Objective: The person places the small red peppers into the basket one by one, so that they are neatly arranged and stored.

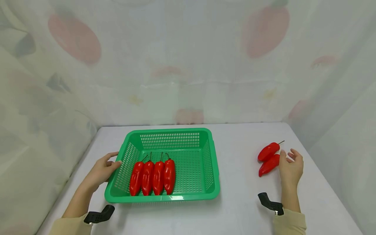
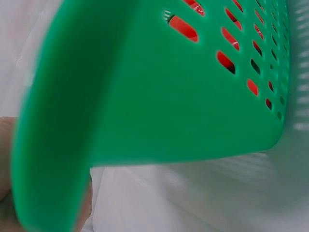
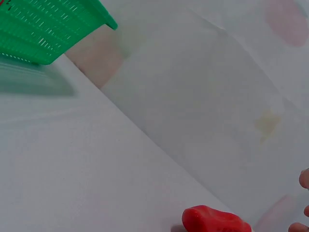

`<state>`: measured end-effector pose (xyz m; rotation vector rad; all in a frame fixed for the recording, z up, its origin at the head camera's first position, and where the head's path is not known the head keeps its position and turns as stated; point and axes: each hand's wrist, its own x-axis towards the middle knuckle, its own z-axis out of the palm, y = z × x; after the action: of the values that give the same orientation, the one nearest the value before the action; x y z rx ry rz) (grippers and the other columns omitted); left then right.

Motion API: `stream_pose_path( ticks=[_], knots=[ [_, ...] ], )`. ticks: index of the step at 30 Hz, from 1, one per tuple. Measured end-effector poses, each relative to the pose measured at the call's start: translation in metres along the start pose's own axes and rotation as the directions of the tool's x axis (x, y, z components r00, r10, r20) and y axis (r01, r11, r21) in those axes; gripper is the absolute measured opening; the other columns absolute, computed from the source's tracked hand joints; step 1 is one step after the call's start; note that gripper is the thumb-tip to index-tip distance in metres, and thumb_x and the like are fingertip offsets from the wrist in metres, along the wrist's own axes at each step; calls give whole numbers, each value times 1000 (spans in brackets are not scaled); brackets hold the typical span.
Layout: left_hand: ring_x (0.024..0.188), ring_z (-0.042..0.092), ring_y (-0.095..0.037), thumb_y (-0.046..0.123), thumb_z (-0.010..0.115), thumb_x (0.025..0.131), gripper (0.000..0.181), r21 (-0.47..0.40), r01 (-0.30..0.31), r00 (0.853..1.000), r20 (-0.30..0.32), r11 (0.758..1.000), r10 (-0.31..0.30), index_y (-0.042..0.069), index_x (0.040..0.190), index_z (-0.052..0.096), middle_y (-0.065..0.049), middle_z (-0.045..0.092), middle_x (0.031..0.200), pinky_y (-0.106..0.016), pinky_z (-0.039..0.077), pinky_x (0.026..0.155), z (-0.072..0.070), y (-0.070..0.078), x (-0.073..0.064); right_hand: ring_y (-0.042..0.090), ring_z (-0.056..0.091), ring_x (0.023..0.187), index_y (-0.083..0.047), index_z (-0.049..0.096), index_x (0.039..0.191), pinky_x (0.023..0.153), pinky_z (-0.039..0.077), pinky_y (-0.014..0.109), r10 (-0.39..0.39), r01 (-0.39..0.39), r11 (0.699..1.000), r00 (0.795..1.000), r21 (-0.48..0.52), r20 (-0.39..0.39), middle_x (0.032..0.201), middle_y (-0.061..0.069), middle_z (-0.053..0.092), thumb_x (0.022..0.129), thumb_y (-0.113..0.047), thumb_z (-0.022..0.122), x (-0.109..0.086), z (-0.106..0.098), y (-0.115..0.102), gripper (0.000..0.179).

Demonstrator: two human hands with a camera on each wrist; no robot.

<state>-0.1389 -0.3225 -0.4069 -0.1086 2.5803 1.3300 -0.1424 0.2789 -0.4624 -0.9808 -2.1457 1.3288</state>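
A green plastic basket (image 1: 192, 197) stands on the table, with several red peppers (image 1: 158, 178) side by side in its left half, stems pointing to the back. At its left rim my left hand (image 1: 101, 168) grips the basket; the left wrist view has the green wall large and close, with part of the hand (image 2: 6, 164) behind the rim. Two more red peppers lie at the right, a rear pepper (image 1: 268, 152) and a front pepper (image 1: 269, 165). My right hand (image 1: 291, 168) is just right of them, fingers loosely bent and nothing held.
The white table (image 1: 235, 209) runs back to a pale curtain (image 1: 217, 94) with a faded fruit print. More of that cloth hangs at the left and right sides. A black camera mount (image 1: 100, 214) is on the left wrist, and another mount (image 1: 271, 205) on the right.
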Motion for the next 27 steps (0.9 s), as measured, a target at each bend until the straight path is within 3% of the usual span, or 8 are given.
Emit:
stream_pose_path(
  ticks=[3, 6, 8, 11, 15, 19, 27],
  knots=[
    [73, 65, -23, 30, 47, 96, 60, -1, 4, 1000, -1, 1000, -4, 4, 144, 22, -25, 57, 102, -38, 56, 62, 0, 0, -1, 17, 48, 94, -8, 40, 136, 72, 42, 21, -13, 13, 1000, 1000, -10, 24, 127, 16, 49, 91, -40, 46, -5, 0, -2, 56],
    [73, 65, -23, 29, 47, 96, 60, -5, 9, 1000, 0, 1000, -9, 3, 143, 21, -24, 57, 101, -38, 56, 62, 0, 1, -4, 17, 48, 94, -7, 37, 138, 69, 38, 18, 6, -4, 999, 998, -34, 62, 128, 18, 47, 91, -40, 44, -7, 1, 1, 57],
    [72, 65, -22, 30, 47, 96, 60, -6, 9, 1000, -2, 1000, -9, 3, 143, 21, -24, 58, 100, -38, 56, 62, 0, 2, -5, 22, 49, 100, -7, 35, 139, 73, 40, 21, 25, -21, 999, 997, -45, 80, 130, 18, 45, 91, -40, 44, -7, 3, 5, 59],
    [72, 64, -22, 30, 48, 96, 60, -7, 12, 1000, -2, 1000, -12, 3, 143, 21, -23, 58, 98, -38, 56, 62, 1, 2, -6, 33, 45, 113, -6, 29, 142, 88, 46, 36, 65, -58, 996, 991, -61, 114, 134, 21, 40, 91, -42, 42, -7, 3, 10, 63],
    [71, 64, -21, 30, 48, 96, 60, -4, 21, 1000, -1, 1000, -21, 4, 144, 21, -22, 58, 97, -37, 56, 62, 1, 0, -6, 41, 36, 122, -3, 18, 145, 98, 39, 52, 113, -94, 990, 974, -108, 194, 139, 27, 32, 92, -44, 42, -8, 4, 14, 71],
    [71, 64, -22, 29, 47, 96, 61, -12, 20, 1000, -3, 1000, -20, 3, 144, 20, -22, 58, 98, -38, 56, 61, 1, -2, -6, 43, 34, 124, -2, 12, 146, 96, 40, 53, 141, -108, 984, 960, -145, 240, 138, 28, 30, 91, -46, 42, -8, 7, 16, 76],
    [71, 64, -21, 30, 49, 96, 61, -9, 17, 1000, -5, 1000, -17, 4, 144, 22, -22, 58, 99, -37, 56, 62, 1, 1, -3, 45, 36, 118, 4, 12, 144, 96, 38, 56, 130, -81, 974, 965, -214, 228, 131, 32, 34, 91, -44, 41, -6, 10, 19, 77]
  ],
)
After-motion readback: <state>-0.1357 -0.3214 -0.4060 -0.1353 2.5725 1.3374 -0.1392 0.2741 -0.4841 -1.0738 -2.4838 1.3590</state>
